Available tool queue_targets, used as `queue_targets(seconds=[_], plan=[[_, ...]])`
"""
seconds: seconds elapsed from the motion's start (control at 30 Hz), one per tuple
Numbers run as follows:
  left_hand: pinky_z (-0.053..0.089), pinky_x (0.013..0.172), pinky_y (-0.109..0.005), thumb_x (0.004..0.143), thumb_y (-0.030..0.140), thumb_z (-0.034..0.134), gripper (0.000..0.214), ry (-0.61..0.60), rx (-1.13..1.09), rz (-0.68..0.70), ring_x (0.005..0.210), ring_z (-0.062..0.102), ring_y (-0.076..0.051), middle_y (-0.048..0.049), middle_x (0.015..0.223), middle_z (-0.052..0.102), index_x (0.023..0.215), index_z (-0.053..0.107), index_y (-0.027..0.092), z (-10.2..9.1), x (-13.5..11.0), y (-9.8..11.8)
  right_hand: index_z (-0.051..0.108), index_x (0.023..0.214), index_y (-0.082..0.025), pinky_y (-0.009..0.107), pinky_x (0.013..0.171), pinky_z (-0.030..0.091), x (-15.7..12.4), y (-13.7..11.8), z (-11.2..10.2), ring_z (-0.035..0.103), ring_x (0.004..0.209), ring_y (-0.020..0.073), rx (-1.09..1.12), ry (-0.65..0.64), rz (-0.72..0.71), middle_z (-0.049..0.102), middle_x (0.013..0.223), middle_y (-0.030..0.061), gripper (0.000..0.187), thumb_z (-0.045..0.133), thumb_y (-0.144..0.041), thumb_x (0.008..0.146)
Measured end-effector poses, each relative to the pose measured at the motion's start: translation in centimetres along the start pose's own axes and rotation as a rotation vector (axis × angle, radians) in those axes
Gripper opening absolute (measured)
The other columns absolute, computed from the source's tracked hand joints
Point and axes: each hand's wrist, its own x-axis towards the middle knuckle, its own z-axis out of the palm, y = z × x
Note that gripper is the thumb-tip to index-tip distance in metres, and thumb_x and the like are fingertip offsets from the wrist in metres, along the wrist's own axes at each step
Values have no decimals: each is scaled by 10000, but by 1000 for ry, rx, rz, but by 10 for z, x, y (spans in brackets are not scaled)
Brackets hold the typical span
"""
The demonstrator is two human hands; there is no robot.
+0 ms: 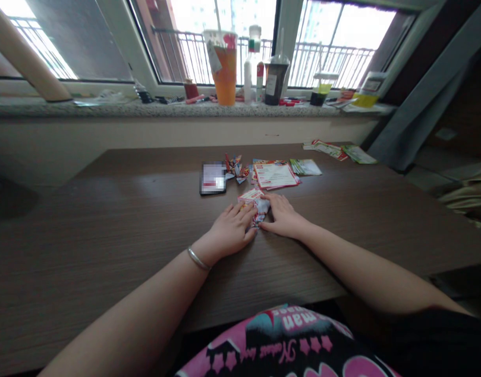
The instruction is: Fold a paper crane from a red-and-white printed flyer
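Observation:
A small printed paper, red, white and yellow with folded parts, lies on the table between my hands. My left hand rests flat across its left side, fingers stretched out, hiding part of it. At the paper's right edge is my right hand, its thumb and fingers apart, with fingertips touching or very close to the paper. Just beyond, a stack of printed sheets lies with a white, red-bordered side up. Several folded colourful paper pieces sit in a small heap to its left.
A phone or tablet with a blurred screen lies left of the heap. Green-and-white packets are right of the stack, more leaflets at the back right. The windowsill holds an orange drink cup, a dark cup and bottles.

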Motion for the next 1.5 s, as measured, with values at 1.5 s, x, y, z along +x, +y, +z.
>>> queue_targets(seconds=[1.5], plan=[[256,1122,-449,946,459,310,573,-1,-2,24,1398,298,-291,-82,1514,356,1442,365,175,1,-1,-3,582,1075,-174,434,961,405,13,16,-3,554,1078,281,-109,182,137,643,1116,110,295,525,-241,793]])
